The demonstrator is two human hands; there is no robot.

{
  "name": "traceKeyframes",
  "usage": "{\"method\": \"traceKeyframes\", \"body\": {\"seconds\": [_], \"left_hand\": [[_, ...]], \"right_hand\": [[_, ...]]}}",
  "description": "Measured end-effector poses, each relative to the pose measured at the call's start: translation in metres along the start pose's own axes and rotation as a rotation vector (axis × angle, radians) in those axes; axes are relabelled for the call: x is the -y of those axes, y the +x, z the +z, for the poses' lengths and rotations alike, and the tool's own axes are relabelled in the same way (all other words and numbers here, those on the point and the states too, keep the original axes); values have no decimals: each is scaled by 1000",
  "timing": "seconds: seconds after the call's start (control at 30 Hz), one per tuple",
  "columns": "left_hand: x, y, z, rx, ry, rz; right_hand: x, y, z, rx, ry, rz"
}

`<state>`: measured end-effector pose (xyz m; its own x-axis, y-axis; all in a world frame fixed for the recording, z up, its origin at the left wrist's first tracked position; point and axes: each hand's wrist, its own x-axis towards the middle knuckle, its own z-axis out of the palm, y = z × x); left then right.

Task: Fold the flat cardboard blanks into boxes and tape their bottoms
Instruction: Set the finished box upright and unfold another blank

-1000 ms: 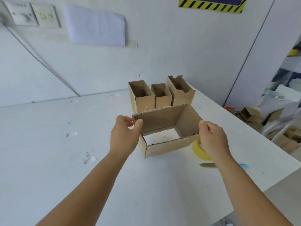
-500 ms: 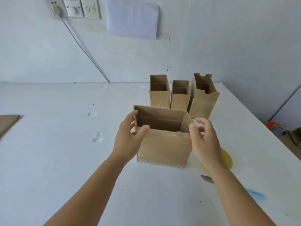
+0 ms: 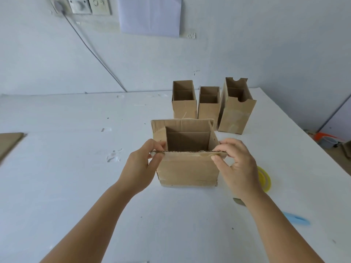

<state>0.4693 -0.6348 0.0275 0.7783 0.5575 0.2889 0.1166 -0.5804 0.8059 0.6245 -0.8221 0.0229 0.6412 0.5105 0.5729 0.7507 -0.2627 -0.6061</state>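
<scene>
A brown cardboard box (image 3: 187, 171) stands upright on the white table (image 3: 66, 186), open at the top, its near flap bent toward me. My left hand (image 3: 141, 166) pinches the left end of that near flap. My right hand (image 3: 236, 166) pinches the right end of the same flap. A yellow tape roll (image 3: 265, 178) lies on the table just right of my right hand, partly hidden by it. Three folded boxes (image 3: 209, 105) stand in a row behind, open tops up.
A flat cardboard blank (image 3: 9, 145) pokes in at the left edge. Blue-handled scissors (image 3: 296, 220) lie near my right forearm. The table's right edge runs diagonally at the right, with clutter on the floor beyond. Wall sockets and a cable sit at the upper left.
The box was held as an open sleeve above the table, then set upright. Both hands have moved from its sides to pinch the near top flap.
</scene>
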Motion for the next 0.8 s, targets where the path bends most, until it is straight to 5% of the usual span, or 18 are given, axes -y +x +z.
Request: {"method": "traceKeyframes", "body": {"seconds": [0.17, 0.37, 0.67, 0.8], "left_hand": [[1, 4, 4, -1, 89, -45], [1, 23, 21, -183, 137, -147], [9, 49, 22, 73, 71, -159], [13, 55, 17, 92, 62, -136]], "right_hand": [[1, -4, 0, 145, -149, 27], [0, 18, 5, 187, -125, 222], [3, 57, 22, 517, -368, 62], [0, 61, 20, 493, -461, 35]]}}
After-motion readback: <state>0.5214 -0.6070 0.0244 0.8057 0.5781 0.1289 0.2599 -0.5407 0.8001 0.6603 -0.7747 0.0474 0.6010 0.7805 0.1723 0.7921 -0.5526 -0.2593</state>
